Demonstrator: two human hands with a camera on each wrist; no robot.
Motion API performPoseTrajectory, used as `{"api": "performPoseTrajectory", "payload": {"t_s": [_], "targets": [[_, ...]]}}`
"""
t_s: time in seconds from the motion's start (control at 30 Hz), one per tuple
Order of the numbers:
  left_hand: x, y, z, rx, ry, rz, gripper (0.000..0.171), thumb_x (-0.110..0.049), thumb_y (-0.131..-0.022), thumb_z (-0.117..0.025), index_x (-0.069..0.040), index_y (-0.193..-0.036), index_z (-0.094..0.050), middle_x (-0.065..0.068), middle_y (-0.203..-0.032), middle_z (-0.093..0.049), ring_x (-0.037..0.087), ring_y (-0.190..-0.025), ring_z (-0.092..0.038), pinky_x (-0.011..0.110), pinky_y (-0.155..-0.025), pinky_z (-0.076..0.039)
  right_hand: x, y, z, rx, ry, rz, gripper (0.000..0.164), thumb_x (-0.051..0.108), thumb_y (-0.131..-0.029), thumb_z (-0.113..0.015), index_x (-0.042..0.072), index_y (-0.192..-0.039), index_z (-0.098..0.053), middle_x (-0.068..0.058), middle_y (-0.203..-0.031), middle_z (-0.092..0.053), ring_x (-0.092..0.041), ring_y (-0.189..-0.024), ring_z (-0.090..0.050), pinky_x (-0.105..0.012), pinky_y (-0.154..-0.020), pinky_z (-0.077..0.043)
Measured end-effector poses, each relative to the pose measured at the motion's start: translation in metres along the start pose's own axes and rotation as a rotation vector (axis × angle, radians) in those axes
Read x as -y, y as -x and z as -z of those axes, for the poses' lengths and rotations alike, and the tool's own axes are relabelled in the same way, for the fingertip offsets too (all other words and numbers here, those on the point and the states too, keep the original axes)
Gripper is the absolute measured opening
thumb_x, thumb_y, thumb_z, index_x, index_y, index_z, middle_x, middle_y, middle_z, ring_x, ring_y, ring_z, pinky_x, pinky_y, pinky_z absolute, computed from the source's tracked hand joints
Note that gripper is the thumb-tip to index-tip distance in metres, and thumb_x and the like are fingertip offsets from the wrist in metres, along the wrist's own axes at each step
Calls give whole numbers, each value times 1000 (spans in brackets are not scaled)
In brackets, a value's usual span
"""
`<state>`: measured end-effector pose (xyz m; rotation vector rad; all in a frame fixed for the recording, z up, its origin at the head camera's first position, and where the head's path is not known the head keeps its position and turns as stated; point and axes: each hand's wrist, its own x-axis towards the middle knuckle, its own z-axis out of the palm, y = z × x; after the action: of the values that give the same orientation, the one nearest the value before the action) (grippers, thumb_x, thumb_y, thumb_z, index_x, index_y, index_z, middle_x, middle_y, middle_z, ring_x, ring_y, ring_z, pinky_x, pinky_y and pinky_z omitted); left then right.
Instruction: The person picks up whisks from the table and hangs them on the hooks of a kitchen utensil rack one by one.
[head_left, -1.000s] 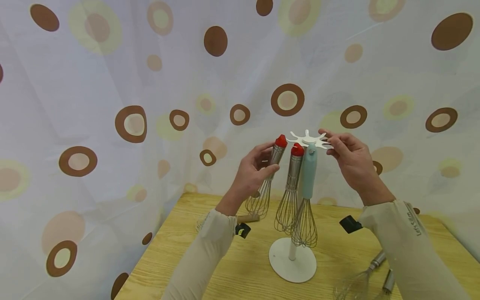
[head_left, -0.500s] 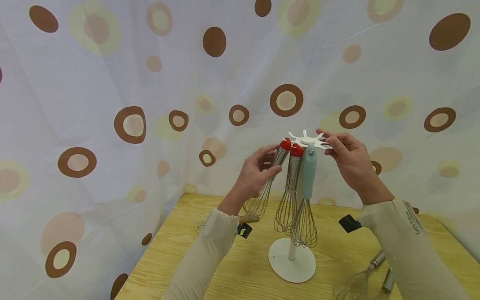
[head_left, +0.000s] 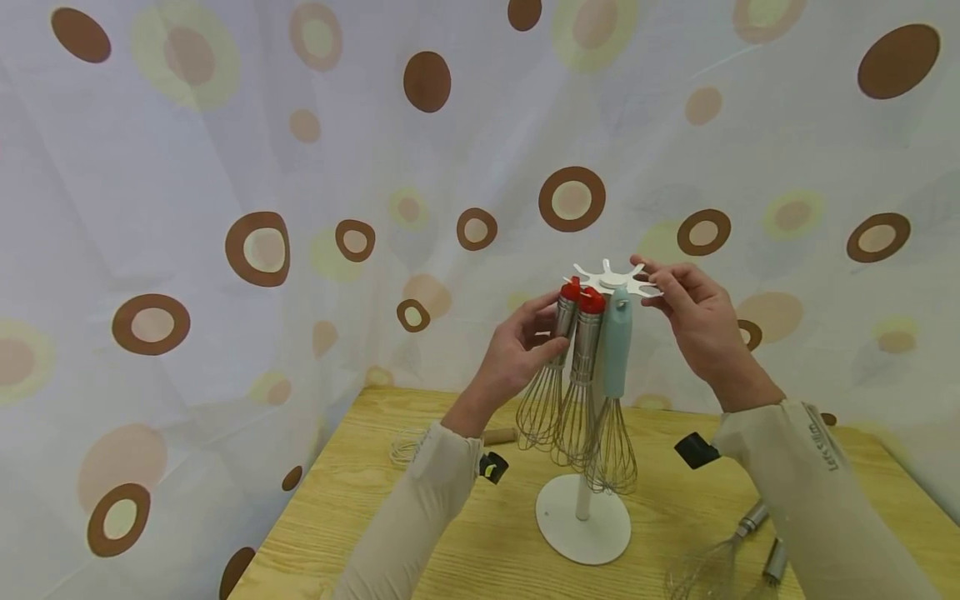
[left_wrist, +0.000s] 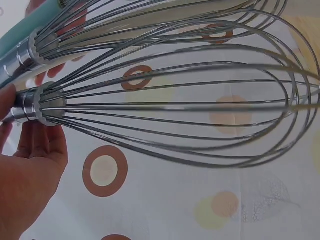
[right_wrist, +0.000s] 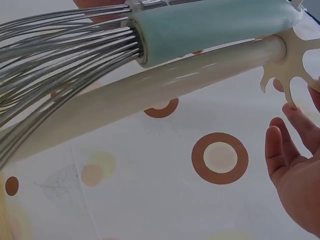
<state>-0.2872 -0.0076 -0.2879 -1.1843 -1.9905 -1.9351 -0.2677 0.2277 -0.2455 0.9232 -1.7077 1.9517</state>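
Observation:
My left hand [head_left: 513,354] grips the metal handle of a red-tipped balloon whisk [head_left: 565,318], which hangs nearly upright. Its red loop sits at a left hook of the white whisk stand [head_left: 582,533]; whether the hook passes through it is hard to tell. Close beside it hang another red-tipped whisk [head_left: 586,350] and a pale blue-handled whisk [head_left: 617,350]. On the far side, my right hand [head_left: 697,321] pinches a hook at the right of the stand's star-shaped top [head_left: 611,281]. The left wrist view shows fingers around the handle below the whisk's wires [left_wrist: 165,107].
On the wooden table [head_left: 315,500], another whisk [head_left: 723,550] and a metal handle [head_left: 776,560] lie at the front right. A wooden-handled wire tool [head_left: 501,436] lies behind my left forearm. A dotted curtain [head_left: 337,125] hangs behind the table.
My left hand has moved slightly right, bringing the whisk from a tilt to nearly upright and its red end against the stand's hook. The right hand has stayed at the stand's top.

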Motion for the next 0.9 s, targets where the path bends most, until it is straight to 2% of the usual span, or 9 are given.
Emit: {"api": "performPoseTrajectory", "payload": {"t_s": [0.2, 0.33, 0.47, 0.5, 0.57, 0.67, 0.73, 0.8, 0.9], "targets": [[-20, 9, 1, 21, -10, -33, 54, 5, -93, -55, 1, -143, -36, 26, -126, -51, 31, -111, -54, 32, -94, -45, 1, 0, -2, -8, 32, 15, 18, 12, -100, -47, -4, -99, -54, -5, -129, -56, -16, -122, -48, -20, -89, -46], [-19, 12, 3, 27, -8, -58, 51, 6, -92, -55, 3, -140, -39, 27, -124, -52, 31, -113, -53, 35, -95, -45, 1, 1, -1, -11, 50, 32, 17, 11, -100, -47, -3, -100, -57, -5, -129, -57, -17, -117, -51, -20, -89, -46], [0, 13, 10, 25, 3, -48, 48, 5, -93, -54, 2, -139, -41, 26, -125, -53, 33, -115, -53, 34, -94, -46, 2, 3, 0, -21, 109, 67, 19, 8, -99, -48, -3, -107, -60, -4, -127, -58, -15, -112, -54, -19, -87, -46], [6, 13, 13, 22, 5, -37, 47, 5, -93, -54, 1, -139, -41, 25, -126, -53, 33, -114, -53, 32, -93, -46, 2, 4, 0, -29, 123, 79, 20, 7, -99, -48, -3, -109, -61, -4, -126, -59, -15, -111, -54, -19, -87, -47], [18, 16, 19, 18, 7, 3, 46, 1, -95, -53, -3, -140, -42, 22, -128, -53, 32, -115, -54, 28, -82, -50, 2, 5, 0, -47, 139, 105, 22, 5, -98, -48, -7, -113, -59, -5, -124, -59, -16, -108, -55, -20, -85, -47], [30, 24, 30, 14, -21, 50, 43, -4, -97, -53, -7, -139, -44, 19, -126, -55, 29, -114, -55, 25, -81, -50, 4, 7, -2, -90, 133, 142, 21, 2, -98, -48, -10, -112, -58, -6, -120, -62, -18, -105, -55, -21, -83, -47], [40, 29, 38, 15, -62, 80, 41, -7, -97, -53, -8, -137, -47, 17, -124, -56, 28, -114, -55, 28, -82, -50, 5, 8, -3, -112, 123, 167, 19, 0, -97, -47, -11, -107, -59, -7, -117, -63, -20, -105, -55, -21, -82, -47], [51, 32, 47, 14, -129, 106, 38, -6, -97, -53, -6, -134, -49, 15, -122, -58, 26, -113, -56, 30, -93, -46, 7, 10, -5, -129, 113, 190, 17, -2, -97, -48, -11, -102, -61, -7, -114, -64, -21, -105, -55, -21, -81, -46], [70, 38, 58, 22, -291, 189, 35, -9, -97, -53, -9, -132, -53, 10, -122, -59, 22, -111, -57, 33, -92, -46, 10, 13, -9, -126, 94, 221, 14, -5, -94, -51, -12, -98, -63, -9, -113, -65, -21, -106, -55, -21, -82, -46]]}}
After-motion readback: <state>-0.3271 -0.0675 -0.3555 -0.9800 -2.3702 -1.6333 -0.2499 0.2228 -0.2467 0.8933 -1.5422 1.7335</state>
